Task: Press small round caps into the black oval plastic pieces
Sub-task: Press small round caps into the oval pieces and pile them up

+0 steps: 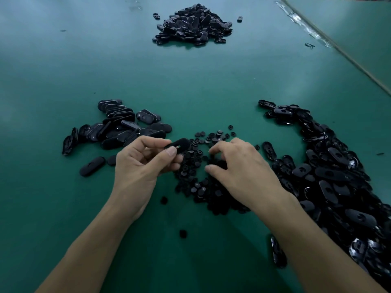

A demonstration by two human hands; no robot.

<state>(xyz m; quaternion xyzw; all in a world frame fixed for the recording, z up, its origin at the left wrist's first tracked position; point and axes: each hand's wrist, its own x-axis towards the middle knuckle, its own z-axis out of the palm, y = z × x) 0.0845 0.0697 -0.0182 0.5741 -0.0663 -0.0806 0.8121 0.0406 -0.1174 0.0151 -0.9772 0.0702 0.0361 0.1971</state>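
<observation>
Hands [143,166] [239,168] above caps [200,187], oval [178,144] in left

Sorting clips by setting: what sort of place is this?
Probably a factory assembly bench: a green table carries heaps of identical black oval pieces and a pile of small round caps.

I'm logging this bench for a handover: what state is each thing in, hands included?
left hand: pinches one oval piece, lifted off the table.
right hand: fingers curled over the loose caps; whether it grips one cannot be told.
left pile: ovals partly stacked in rows.
right heap: ovals loose, jumbled.
far heap: piled, away from both hands.
</observation>
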